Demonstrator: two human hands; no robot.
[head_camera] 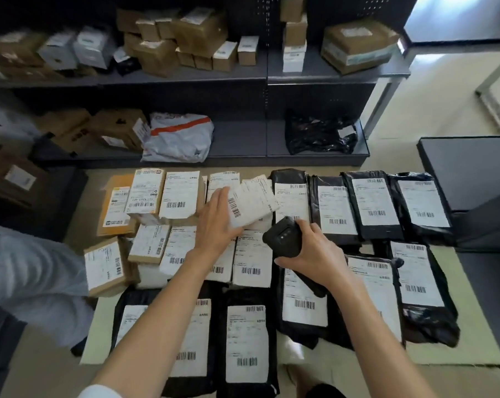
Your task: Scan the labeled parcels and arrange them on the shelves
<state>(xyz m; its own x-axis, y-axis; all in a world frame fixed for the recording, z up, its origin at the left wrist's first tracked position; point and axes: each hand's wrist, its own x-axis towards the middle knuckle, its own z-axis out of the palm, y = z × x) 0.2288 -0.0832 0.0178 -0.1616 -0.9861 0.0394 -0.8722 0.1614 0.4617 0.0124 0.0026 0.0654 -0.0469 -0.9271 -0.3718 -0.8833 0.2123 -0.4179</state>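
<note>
My left hand (pixel 215 222) grips a small white labeled parcel (pixel 253 202), tilted above the rows of parcels with its barcode facing up. My right hand (pixel 312 248) holds a black handheld scanner (pixel 284 235) just right of that parcel, its head pointing toward the label. Below both hands, several labeled parcels lie on the floor: white and brown boxes (pixel 156 196) on the left, black mailer bags (pixel 372 205) on the right and in front. Dark grey shelves (pixel 243 74) stand behind them.
The upper shelf carries several brown and white boxes (pixel 185 41). The lower shelf (pixel 243 156) holds boxes, a grey-and-orange bag (pixel 179 137) and a black bag (pixel 319 133). My knee in light fabric (pixel 33 277) is at left. A grey unit (pixel 472 170) stands at right.
</note>
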